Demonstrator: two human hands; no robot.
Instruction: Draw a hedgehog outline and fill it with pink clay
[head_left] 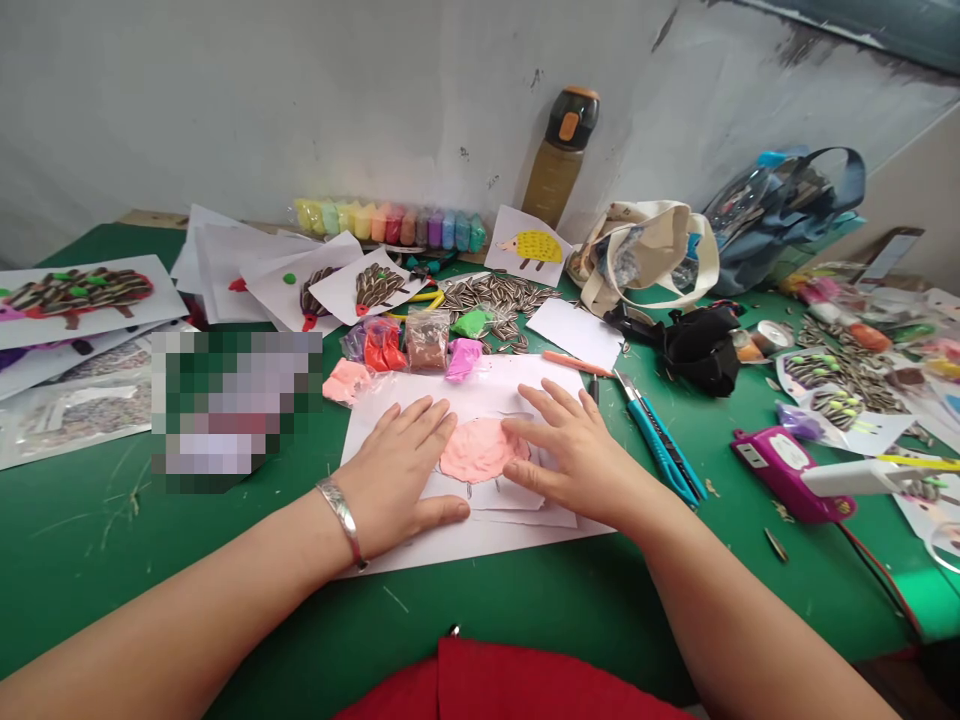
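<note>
Roughly oval pink modelling-clay patch [480, 452] on a small white sheet [484, 501], between left hand [409, 465] and right hand [581, 450].
Left palm down beside the clay's left edge, fingers loosely extended, grasping nothing; right digits spread wide, thumb and fingertips at the right edge, nothing pinched. Drawn legs [470, 490] just below the patch. Clay probably soft, light and slightly tacky, easily dented; sheet thin, apt to crease. Best pressed with flat fingertips and steadied, or lifted, by the sheet's bare margins.

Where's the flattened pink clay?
Head view, centre: the pink clay lies on white paper, between the left hand and the right hand.
</note>
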